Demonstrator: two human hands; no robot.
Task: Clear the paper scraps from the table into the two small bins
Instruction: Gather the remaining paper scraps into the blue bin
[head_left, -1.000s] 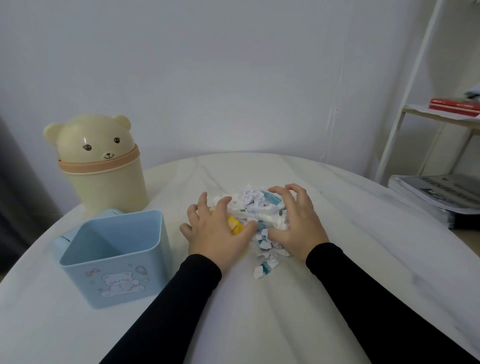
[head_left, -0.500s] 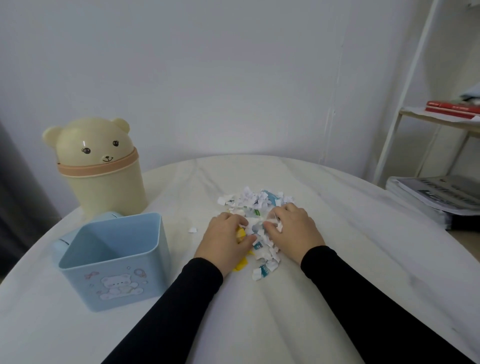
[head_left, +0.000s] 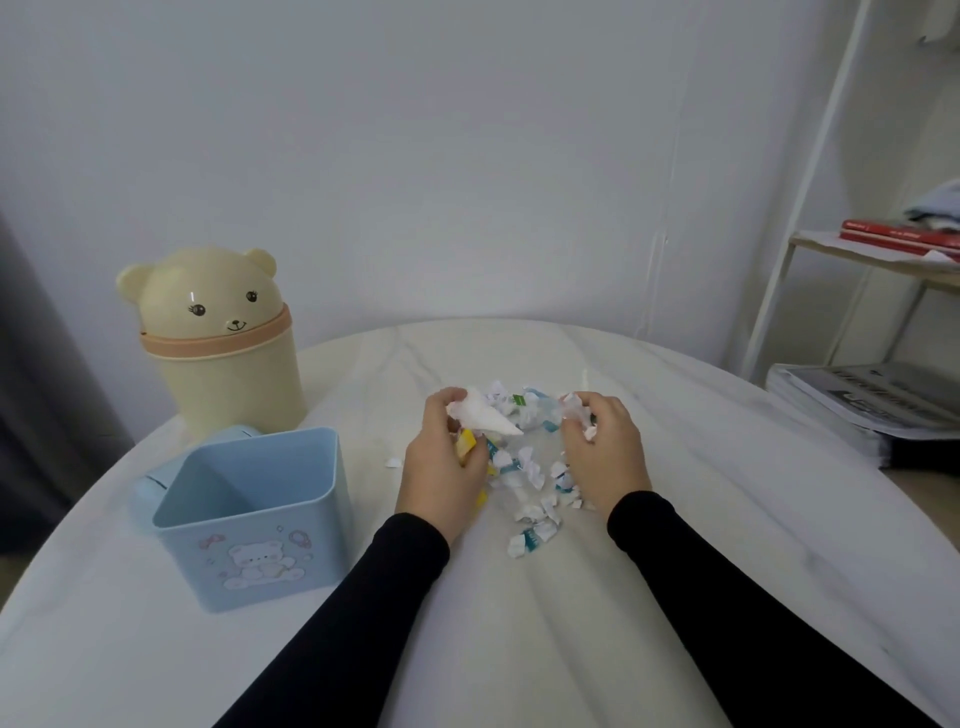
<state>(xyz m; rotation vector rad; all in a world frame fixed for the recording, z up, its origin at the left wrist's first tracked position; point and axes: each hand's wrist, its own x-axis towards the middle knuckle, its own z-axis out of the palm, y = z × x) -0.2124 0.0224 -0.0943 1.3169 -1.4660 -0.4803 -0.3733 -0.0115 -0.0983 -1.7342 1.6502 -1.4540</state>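
While gathering from the paper scraps (head_left: 524, 467) heaped mid-surface: left hand (head_left: 441, 467) curled round a white wad (head_left: 485, 413) and yellow bits, right hand (head_left: 605, 452) pinching a few white pieces. Blue bin (head_left: 249, 514) open near the left edge, bear bin (head_left: 218, 338) lidded behind it. Risk: loosely held bits slipping out on the way, scattering across the surface (head_left: 519, 623).

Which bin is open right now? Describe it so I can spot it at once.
On the round white table, look left of the paper scraps. The blue bin stands nearest the camera, in front of the cream bear bin. It alone is square, open-topped, with a bear picture on its front.
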